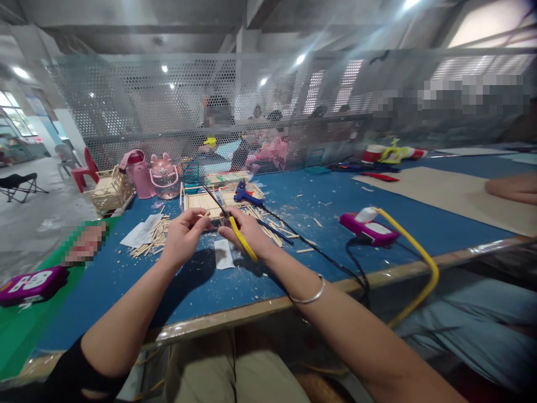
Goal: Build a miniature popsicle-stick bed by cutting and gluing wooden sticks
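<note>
Just above the blue counter [293, 246], the left hand [184, 232] pinches one end of a thin wooden stick [213, 222], and the right hand [247, 230] is closed around yellow-handled cutters [242, 239] at the stick's other end. A slip of paper [224, 253] lies beneath them. Farther back sit scattered sticks [153, 239], a blue glue gun [246, 194], and pink bottles [153, 176].

Thin wooden stick [216, 223], pale, short, roughly level, pinched at both ends above the blue desk [319, 235], toward its near edge. Yellow-handled cutter [242, 238] in the right hand, handle angled down-right, tip at the stick's right end.
</note>
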Motion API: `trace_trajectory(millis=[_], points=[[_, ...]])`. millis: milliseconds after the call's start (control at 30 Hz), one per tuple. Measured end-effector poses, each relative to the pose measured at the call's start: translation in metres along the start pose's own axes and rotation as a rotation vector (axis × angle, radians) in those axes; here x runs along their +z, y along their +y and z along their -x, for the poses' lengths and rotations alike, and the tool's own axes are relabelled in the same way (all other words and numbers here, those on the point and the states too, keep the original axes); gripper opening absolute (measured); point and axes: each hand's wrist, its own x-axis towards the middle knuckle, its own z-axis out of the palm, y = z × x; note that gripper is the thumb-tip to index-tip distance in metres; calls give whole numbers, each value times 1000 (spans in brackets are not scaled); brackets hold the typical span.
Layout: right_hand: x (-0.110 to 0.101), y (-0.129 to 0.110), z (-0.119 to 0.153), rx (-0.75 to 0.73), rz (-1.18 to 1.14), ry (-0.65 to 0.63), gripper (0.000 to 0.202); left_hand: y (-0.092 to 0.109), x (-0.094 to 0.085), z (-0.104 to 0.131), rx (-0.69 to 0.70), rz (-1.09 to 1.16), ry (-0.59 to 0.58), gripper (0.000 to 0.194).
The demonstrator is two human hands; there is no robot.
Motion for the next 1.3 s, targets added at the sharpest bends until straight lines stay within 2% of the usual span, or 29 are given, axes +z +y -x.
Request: trace_trajectory(millis=[200, 433, 533, 600, 700, 733, 800, 933, 1033, 1133, 1200, 1233, 1300], points=[[-1, -3, 0, 8, -8, 14, 44, -2, -2, 0, 44, -94, -39, 27], [1, -1, 1, 1, 19, 11, 43, -4, -1, 1, -2, -15, -71, 26], [0, 0, -2, 27, 14, 52, 41, -3, 0, 2, -12, -9, -73, 26], [-6, 3, -5, 101, 25, 138, 39, -3, 0, 2, -15, -30, -71, 26], [-26, 12, -4, 333, 138, 235, 36, -1, 0, 2, -27, -70, -59, 29], [-35, 16, -2, 426, 226, 210, 37, -1, 0, 1, -38, -81, -50, 29], [-51, 25, 6, 570, 464, 76, 35, 1, 0, 1, -68, -93, -41, 28], [-67, 38, 21, 677, 735, -205, 34, 4, 1, 0, -121, 2, -30, 23], [-68, 36, 21, 626, 834, -303, 34, 6, 1, -1, -128, 105, 0, 20], [-62, 23, 14, 501, 943, -242, 30, 7, 1, -2, -196, 250, 0, 21], [-53, 12, 11, 324, 902, -129, 37, 6, 4, -1, -295, 396, 7, 21], [-47, 7, 10, 187, 815, -100, 43, 6, 6, -1, -354, 473, 14, 20], [-33, 0, 10, -105, 581, -148, 49, 5, 11, 0, -463, 611, 21, 17]])
